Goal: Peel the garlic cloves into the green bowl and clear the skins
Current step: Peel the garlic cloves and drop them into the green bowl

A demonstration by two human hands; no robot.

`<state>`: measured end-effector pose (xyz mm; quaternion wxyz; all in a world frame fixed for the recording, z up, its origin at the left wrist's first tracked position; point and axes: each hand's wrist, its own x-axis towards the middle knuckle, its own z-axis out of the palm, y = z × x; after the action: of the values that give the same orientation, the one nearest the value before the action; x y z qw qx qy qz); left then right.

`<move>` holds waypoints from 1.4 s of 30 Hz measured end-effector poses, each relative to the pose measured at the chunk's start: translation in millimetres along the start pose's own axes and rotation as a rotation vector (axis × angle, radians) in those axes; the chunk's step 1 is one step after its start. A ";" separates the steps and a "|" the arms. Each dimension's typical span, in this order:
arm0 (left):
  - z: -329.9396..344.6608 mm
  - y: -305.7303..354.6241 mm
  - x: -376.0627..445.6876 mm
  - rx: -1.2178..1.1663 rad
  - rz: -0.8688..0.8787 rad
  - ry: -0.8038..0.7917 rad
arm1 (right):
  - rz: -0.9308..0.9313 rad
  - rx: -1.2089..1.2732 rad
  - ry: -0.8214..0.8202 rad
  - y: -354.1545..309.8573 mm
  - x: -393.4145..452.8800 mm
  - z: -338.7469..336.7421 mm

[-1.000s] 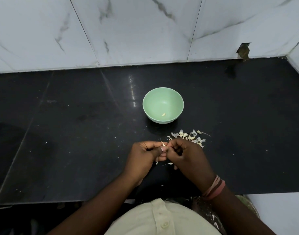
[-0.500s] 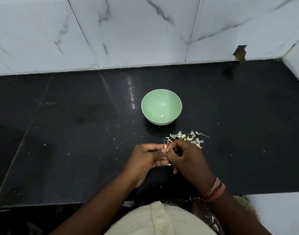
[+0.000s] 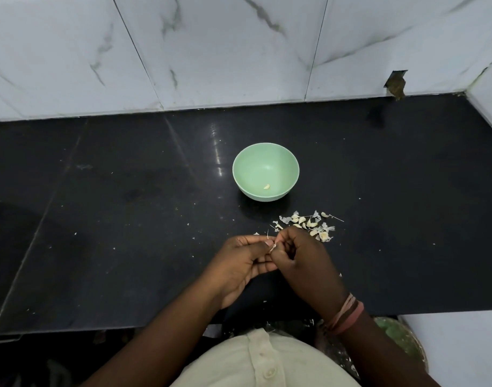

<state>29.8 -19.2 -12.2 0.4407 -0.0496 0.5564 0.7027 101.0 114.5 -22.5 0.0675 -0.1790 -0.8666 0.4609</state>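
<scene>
A green bowl (image 3: 265, 156) stands on the black counter with one peeled clove (image 3: 266, 186) lying in it. Just in front of the bowl and to its right lies a small heap of garlic cloves and papery skins (image 3: 309, 224). My left hand (image 3: 243, 263) and my right hand (image 3: 303, 261) meet below that heap, both pinching one small garlic clove (image 3: 272, 248) between thumb and fingertips. A thin skin strand sticks up from the clove. Most of the clove is hidden by my fingers.
The black counter (image 3: 127, 219) runs left and right, backed by a white marble-tiled wall (image 3: 211, 51). A side wall closes the far right. Tiny skin flecks dot the counter. The counter's front edge is near my body.
Both hands stay together on the clove; the fingers have shifted slightly and the skin strand now points upward. The view has tilted a little.
</scene>
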 end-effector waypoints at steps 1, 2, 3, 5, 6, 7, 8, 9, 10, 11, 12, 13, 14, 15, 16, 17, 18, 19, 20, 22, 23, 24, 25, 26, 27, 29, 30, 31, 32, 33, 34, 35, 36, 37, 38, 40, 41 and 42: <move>-0.2 -0.5 -0.3 -0.008 -0.009 -0.007 | 0.020 0.011 0.003 0.5 0.1 0.0; -0.6 -1.2 -0.5 -0.010 -0.017 -0.010 | 0.046 0.026 0.013 0.5 -0.2 -0.3; -1.3 -2.0 -0.7 -0.010 -0.022 -0.011 | 0.078 0.040 0.030 0.8 -0.7 -0.3; -2.7 -3.7 -1.1 -0.004 -0.029 -0.014 | 0.146 0.079 0.070 0.6 -2.0 -1.4; -2.9 -4.6 -1.7 0.002 -0.032 -0.016 | 0.176 0.104 0.084 1.0 -2.7 -2.2; -2.7 -5.5 -2.3 0.011 -0.033 -0.016 | 0.197 0.123 0.092 1.9 -3.5 -3.0; -2.3 -6.3 -2.8 0.023 -0.030 -0.011 | 0.205 0.134 0.093 3.1 -4.3 -3.4; -1.7 -6.9 -3.2 0.036 -0.022 0.000 | 0.201 0.139 0.090 4.4 -4.9 -3.4; -1.3 -7.2 -3.4 0.050 -0.011 0.019 | 0.195 0.140 0.087 5.3 -5.6 -2.9; -1.2 -7.1 -3.3 0.056 0.001 0.039 | 0.189 0.143 0.086 5.8 -6.3 -2.0; -1.1 -6.6 -3.5 0.050 0.011 0.058 | 0.191 0.144 0.086 5.6 -7.1 -1.2; -1.3 -5.9 -3.6 0.032 0.018 0.072 | 0.194 0.142 0.091 4.8 -7.8 -0.9; -1.6 -4.8 -3.8 0.010 0.024 0.080 | 0.202 0.145 0.100 3.4 -8.3 -1.4; -2.1 -3.9 -3.8 -0.010 0.028 0.081 | 0.209 0.157 0.107 2.5 -8.7 -2.3; -1.9 -2.8 -4.5 -0.029 0.028 0.080 | 0.215 0.184 0.099 1.9 -9.0 -3.5; -2.0 -2.3 -4.9 -0.049 0.027 0.078 | 0.214 0.233 0.079 1.0 -9.5 -4.4; -1.7 -2.0 -5.3 -0.071 0.024 0.074 | 0.207 0.297 0.051 0.0 -9.8 -4.8; -1.7 -2.2 -5.4 -0.091 0.021 0.071 | 0.196 0.359 0.019 -1.3 -10.1 -5.0; -1.5 -2.2 -5.8 -0.107 0.016 0.070 | 0.188 0.399 -0.001 -1.6 -10.2 -4.3; -1.9 -2.7 -6.7 -0.119 0.007 0.068 | 0.185 0.420 -0.023 -1.8 -9.9 -2.6; -2.4 -3.1 -6.9 -0.117 0.003 0.068 | 0.188 0.415 -0.025 -2.4 -10.0 -2.7; -2.4 -3.2 -7.1 -0.113 -0.001 0.069 | 0.189 0.408 -0.021 -2.9 -10.2 -3.2; -2.7 -3.4 -7.2 -0.108 -0.006 0.069 | 0.189 0.404 -0.012 -2.9 -10.3 -3.5; -2.7 -3.6 -7.3 -0.103 -0.013 0.070 | 0.188 0.401 -0.003 -2.6 -10.1 -4.0; -2.8 -3.9 -7.3 -0.102 -0.021 0.071 | 0.189 0.398 0.008 -2.6 -10.0 -4.1; -2.1 -4.5 -7.6 -0.110 -0.037 0.069 | 0.208 0.395 0.035 -1.3 -9.7 -2.8; -1.5 -4.9 -7.8 -0.117 -0.043 0.069 | 0.221 0.392 0.050 -0.1 -9.4 -1.8; -1.4 -5.8 -7.8 -0.121 -0.045 0.074 | 0.237 0.389 0.060 1.4 -8.9 -0.9; -1.3 -6.6 -7.7 -0.119 -0.042 0.085 | 0.253 0.398 0.062 3.3 -8.7 0.0; -1.6 -7.4 -7.4 -0.112 -0.033 0.100 | 0.266 0.410 0.052 4.5 -8.6 0.4; -1.8 -8.0 -7.2 -0.100 -0.018 0.118 | 0.272 0.421 0.036 5.3 -8.5 1.1; -2.1 -8.4 -6.6 -0.083 0.002 0.138 | 0.269 0.420 0.019 6.0 -8.4 1.8; -2.5 -8.8 -5.8 -0.062 0.024 0.158 | 0.253 0.411 0.009 6.1 -8.3 2.1; -2.3 -9.0 -5.3 -0.039 0.047 0.175 | 0.231 0.401 0.006 5.8 -8.4 2.2; -1.9 -8.8 -4.9 -0.017 0.068 0.186 | 0.212 0.402 0.002 4.4 -8.3 2.0; -0.5 -8.8 -4.0 0.032 0.108 0.193 | 0.203 0.451 -0.005 1.4 -8.0 1.6; 0.0 -9.0 -3.6 0.067 0.130 0.198 | 0.210 0.488 -0.001 -0.1 -7.7 1.1; 0.6 -8.8 -3.3 0.110 0.154 0.203 | 0.221 0.527 0.012 -1.3 -7.3 0.2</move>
<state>38.0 -20.6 -16.6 0.3289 -0.0535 0.6379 0.6943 107.4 111.0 -21.2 0.0659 -0.2514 -0.6918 0.6737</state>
